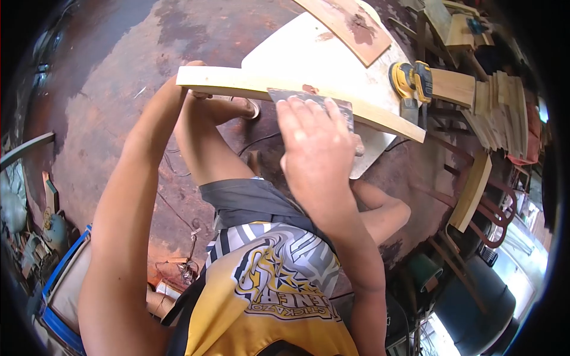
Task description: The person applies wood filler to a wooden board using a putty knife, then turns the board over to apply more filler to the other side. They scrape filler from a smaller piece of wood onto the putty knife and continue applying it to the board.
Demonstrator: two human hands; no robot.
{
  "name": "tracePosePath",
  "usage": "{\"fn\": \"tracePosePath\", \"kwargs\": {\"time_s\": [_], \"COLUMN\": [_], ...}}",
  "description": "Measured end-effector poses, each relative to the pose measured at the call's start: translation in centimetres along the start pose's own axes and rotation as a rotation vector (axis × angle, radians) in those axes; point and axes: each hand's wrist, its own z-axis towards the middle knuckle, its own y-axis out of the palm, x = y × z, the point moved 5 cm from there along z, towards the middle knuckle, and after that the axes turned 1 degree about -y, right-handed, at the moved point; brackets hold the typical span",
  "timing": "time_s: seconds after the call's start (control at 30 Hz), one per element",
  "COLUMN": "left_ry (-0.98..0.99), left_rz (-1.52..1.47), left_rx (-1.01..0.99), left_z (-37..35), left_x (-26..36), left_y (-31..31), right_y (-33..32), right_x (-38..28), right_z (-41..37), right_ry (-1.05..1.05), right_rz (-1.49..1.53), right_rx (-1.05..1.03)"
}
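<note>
A long pale wooden board [237, 80] lies across the front of me, its narrow edge turned up toward me. My left hand [200, 94] is closed around its left end, with most of the fingers hidden behind the wood. My right hand [316, 139] presses a wide putty knife [343, 108] with a smeared dark blade against the board's edge, right of the middle. The fingers lie over the blade, and a brownish end shows beside the palm. A small brown patch of filler [310, 89] sits on the board just beyond the blade.
Behind the board is a white tabletop [285, 44] bearing a wooden panel [350, 29] with a brown smear. A yellow sander [409, 82] rests at its right. Stacked boards [502, 110] and a standing plank [472, 193] lie further right. A cord [258, 142] runs across the floor.
</note>
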Motion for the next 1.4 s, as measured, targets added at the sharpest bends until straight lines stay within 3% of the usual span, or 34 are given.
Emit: {"fn": "tracePosePath", "kwargs": {"time_s": [0.13,0.4,0.47,0.57,0.7,0.83,0.87,0.9,0.93,1.0,1.07,1.1,1.17,1.2,1.3,1.4], "left_ry": [0.005,0.008,0.000,-0.011,-0.035,-0.095,-0.132,-0.192,-0.284,-0.443,-0.105,-0.097,0.176,0.185,0.412,0.261], "left_rz": [0.007,0.078,0.098,0.120,0.168,0.247,0.283,0.295,0.206,-1.011,-1.246,-1.264,-1.229,-1.246,-0.849,-0.674], "left_rx": [-0.018,-0.116,-0.144,-0.184,-0.226,-0.272,-0.268,-0.225,-0.174,0.559,0.919,0.907,1.050,1.053,1.104,1.176], "left_z": [0.5,4.5,5.6,6.5,6.2,5.6,5.2,4.6,4.4,1.8,-0.5,-1.1,-2.6,-2.4,-1.9,-2.0], "left_x": [0.0,0.2,0.3,-0.2,0.4,-1.1,-1.8,-2.5,-4.2,-9.2,-5.8,-4.1,-0.4,-0.1,0.5,2.1], "left_y": [0.1,-0.2,-0.7,-0.7,-0.7,-1.1,-1.3,-2.0,-2.2,-1.4,-1.3,-0.4,0.6,1.4,2.9,3.1], "right_y": [1.3,1.7,1.7,3.1,0.8,-3.6,-4.5,-5.0,-5.3,-4.3,-3.5,-3.1,-1.6,-0.6,1.8,3.5], "right_x": [-2.5,-3.6,-3.6,-3.8,-2.9,0.0,1.4,2.9,4.5,8.9,12.0,13.0,14.9,15.9,16.9,16.2], "right_z": [1.0,0.8,1.1,0.9,-0.3,-0.7,-0.6,-1.0,-1.2,-1.0,-1.2,-1.1,-1.8,-2.1,-3.6,-4.0], "right_ry": [-0.037,-0.055,-0.028,-0.017,-0.008,-0.001,0.184,0.372,0.388,0.459,0.683,0.734,0.875,0.923,1.025,1.006], "right_rz": [-0.048,-0.066,-0.099,-0.108,0.028,-0.048,0.052,0.154,0.144,0.401,0.696,0.839,1.077,1.181,1.336,1.311], "right_rx": [0.052,-0.145,0.039,0.035,-0.153,-0.045,-0.103,-0.158,-0.150,-0.161,-0.242,-0.260,-0.278,-0.272,-0.284,-0.323]}}
